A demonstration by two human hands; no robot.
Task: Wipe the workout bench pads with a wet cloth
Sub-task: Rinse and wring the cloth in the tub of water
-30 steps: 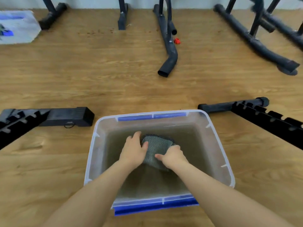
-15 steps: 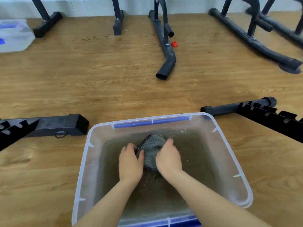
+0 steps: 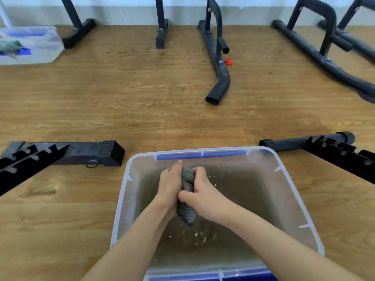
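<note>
A grey patterned cloth (image 3: 187,199) is bunched into a roll between my two hands, above murky water in a clear plastic tub (image 3: 290,189) with blue handles. My left hand (image 3: 170,185) grips the cloth from the left. My right hand (image 3: 203,189) grips it from the right, fingers curled round it. The cloth's lower end hangs below my hands and water drips from it. No bench pad is in view.
Black notched bench frame parts lie on the wooden floor at the left (image 3: 60,155) and right (image 3: 332,151) of the tub. A bent black tube (image 3: 219,86) and more frames stand near the far wall. Another clear tub (image 3: 30,45) sits far left.
The cloth lay spread under my hands in the water; now it is gathered into a roll and lifted out, squeezed between both hands. The camera has tilted up.
</note>
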